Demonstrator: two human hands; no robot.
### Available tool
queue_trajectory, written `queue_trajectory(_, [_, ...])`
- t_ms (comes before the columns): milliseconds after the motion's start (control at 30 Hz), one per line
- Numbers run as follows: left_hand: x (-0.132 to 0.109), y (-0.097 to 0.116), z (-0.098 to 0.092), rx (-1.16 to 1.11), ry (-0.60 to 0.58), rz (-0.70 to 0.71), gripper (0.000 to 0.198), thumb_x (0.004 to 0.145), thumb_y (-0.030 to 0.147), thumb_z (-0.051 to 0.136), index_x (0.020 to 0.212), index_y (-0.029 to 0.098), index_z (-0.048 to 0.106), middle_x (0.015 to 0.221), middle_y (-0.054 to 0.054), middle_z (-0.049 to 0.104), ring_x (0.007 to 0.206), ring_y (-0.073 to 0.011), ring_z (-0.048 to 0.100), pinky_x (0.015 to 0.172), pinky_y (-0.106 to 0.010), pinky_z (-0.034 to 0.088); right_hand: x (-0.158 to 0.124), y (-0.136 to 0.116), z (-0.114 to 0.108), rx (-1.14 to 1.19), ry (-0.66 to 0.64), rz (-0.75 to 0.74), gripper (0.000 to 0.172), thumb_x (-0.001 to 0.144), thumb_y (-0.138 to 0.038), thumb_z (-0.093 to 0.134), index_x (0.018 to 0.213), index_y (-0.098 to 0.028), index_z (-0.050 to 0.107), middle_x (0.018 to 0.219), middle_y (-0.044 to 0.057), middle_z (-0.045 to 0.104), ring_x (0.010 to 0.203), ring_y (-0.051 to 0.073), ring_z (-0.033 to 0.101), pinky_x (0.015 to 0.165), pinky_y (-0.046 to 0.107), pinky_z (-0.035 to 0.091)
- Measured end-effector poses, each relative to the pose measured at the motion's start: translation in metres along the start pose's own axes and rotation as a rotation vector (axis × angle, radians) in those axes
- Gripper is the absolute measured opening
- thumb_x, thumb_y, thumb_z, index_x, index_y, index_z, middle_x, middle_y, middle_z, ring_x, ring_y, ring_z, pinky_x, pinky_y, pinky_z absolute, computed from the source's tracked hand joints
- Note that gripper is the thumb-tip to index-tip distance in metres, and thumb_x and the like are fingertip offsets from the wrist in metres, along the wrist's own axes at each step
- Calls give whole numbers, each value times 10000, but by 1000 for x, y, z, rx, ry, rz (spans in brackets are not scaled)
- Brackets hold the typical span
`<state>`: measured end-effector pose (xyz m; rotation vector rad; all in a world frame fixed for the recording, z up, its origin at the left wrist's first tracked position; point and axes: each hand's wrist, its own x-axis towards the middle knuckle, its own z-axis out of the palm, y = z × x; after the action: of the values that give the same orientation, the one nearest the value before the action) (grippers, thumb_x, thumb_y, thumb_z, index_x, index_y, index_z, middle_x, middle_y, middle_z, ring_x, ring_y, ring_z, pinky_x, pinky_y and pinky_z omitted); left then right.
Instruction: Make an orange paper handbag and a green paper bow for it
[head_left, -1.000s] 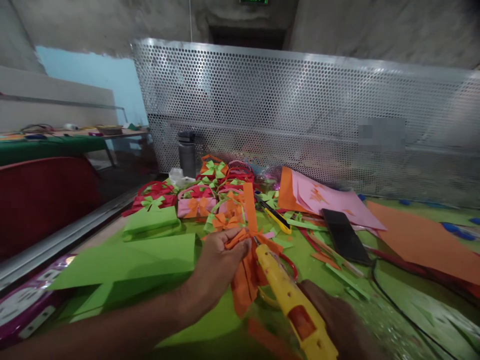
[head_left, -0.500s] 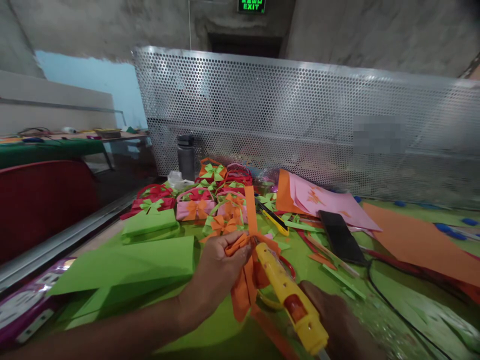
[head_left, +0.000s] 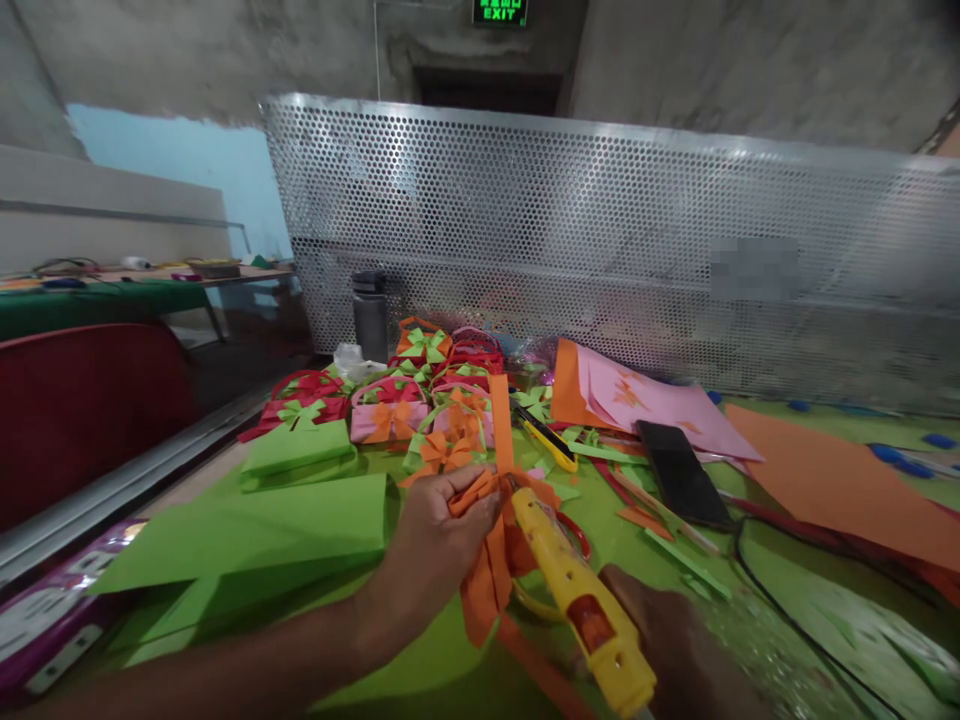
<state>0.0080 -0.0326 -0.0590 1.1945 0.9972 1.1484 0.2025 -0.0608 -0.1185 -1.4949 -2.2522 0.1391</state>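
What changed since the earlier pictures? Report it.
The head camera tilted slightly upward, bringing more of the glowing green exit sign into view; the rear of the long yellow glue gun rose in frame. Left hand still pinches folded orange paper; right hand still holds the gun.

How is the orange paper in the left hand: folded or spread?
Folded: the orange paper shows narrow, bunched layers pinched in the left hand.

Orange paper (head_left: 486,590) matt; glue gun (head_left: 568,575) seemingly smooth plastic.

More of the glue gun (head_left: 559,570) now shows.
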Motion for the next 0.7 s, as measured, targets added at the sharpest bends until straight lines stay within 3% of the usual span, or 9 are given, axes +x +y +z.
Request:
queue_trajectory(233, [1, -2, -1, 9, -12, 31, 155, 733, 300, 615, 809, 166, 634, 848, -53, 692, 777, -200, 645, 709, -277, 514, -1, 1, 2, 10, 8, -10, 178, 612, -254, 588, 623, -229, 412, 467, -66, 548, 383, 111, 502, 373, 211, 259])
queue_trajectory(467, [1, -2, -3, 110, 44, 55, 167, 718, 310, 619, 773, 152, 622, 845, -73, 691, 824, -230, 636, 685, -271, 519, -2, -3, -2, -22, -11, 76, 201, 615, -298, 582, 611, -227, 393, 468, -54, 567, 398, 120, 523, 380, 207, 252])
queue_trajectory(700, [0, -3, -2, 129, 29, 39, 145, 735, 297, 592, 794, 167, 618, 874, -64, 680, 846, -226, 623, 710, -276, 505, 0, -4, -6, 15, -33, -10, 191, 652, -308, 522, 597, -223, 359, 436, -64, 495, 377, 97, 451, 361, 203, 227])
